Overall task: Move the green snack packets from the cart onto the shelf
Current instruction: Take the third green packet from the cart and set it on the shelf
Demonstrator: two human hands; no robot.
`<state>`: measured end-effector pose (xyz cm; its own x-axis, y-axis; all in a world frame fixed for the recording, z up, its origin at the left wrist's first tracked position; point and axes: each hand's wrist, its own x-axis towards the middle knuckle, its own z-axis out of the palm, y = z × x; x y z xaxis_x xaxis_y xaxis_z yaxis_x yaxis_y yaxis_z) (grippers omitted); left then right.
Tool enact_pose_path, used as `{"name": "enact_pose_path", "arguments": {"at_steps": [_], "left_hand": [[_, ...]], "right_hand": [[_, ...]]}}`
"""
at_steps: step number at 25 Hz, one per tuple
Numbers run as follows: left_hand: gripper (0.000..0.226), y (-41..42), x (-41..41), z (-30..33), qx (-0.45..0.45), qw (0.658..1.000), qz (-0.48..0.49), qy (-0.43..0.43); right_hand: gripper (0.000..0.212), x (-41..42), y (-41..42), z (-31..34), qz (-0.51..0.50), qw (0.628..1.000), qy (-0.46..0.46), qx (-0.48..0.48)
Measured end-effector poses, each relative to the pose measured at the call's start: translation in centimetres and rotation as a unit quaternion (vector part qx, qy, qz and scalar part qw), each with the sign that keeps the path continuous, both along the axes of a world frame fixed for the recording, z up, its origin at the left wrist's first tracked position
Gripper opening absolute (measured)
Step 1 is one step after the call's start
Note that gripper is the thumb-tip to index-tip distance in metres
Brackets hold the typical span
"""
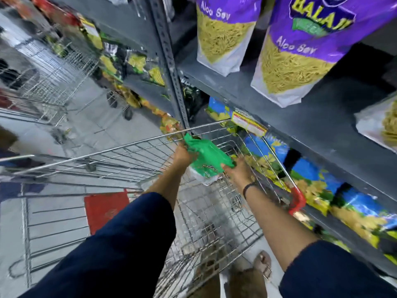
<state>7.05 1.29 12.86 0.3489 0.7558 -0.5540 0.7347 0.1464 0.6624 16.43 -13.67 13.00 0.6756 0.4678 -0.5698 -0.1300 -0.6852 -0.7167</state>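
A green snack packet [205,157] with a white lower end hangs inside the wire cart [137,145], near its far end. My left hand [182,155] grips the packet's left side and my right hand [238,171] grips its right side. Both arms reach down into the cart basket. The grey metal shelf [300,108] stands right of the cart, at upper right. No other green packets show in the cart.
Purple Aloo Sev bags [296,52] stand on the shelf above. Blue and yellow packets [311,179] fill the lower shelf beside the cart. A red flap [105,211] sits at the cart's near end. A second wire cart [53,67] stands in the aisle at left.
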Motion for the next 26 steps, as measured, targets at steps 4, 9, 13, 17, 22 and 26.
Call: {"name": "enact_pose_path", "arguments": {"at_steps": [4,9,13,17,22,26], "left_hand": [[0.037,-1.3,-0.2,-0.9,0.071,0.997,-0.006,-0.011],[0.021,-5.6,-2.2,3.5,0.161,0.976,-0.032,-0.145],[0.013,-15.0,-1.6,12.8,0.234,0.928,0.005,-0.291],[0.022,-25.0,1.1,21.0,0.300,0.872,-0.043,-0.386],[0.022,-37.6,8.0,25.5,0.242,0.826,-0.149,-0.487],[0.020,-47.6,15.4,27.1,0.213,0.800,-0.257,-0.499]], "right_hand": [[0.038,0.0,-1.7,-1.8,-0.037,0.998,0.031,0.030],[0.025,0.7,-7.1,5.8,-0.042,0.992,-0.025,0.116],[0.019,1.5,-15.8,15.2,-0.061,0.969,-0.073,0.229],[0.009,3.4,-27.0,23.0,-0.072,0.943,-0.080,0.314],[0.015,7.6,-42.1,28.1,-0.145,0.909,-0.205,0.333],[0.080,12.6,-53.2,29.5,-0.246,0.869,-0.326,0.279]]}}
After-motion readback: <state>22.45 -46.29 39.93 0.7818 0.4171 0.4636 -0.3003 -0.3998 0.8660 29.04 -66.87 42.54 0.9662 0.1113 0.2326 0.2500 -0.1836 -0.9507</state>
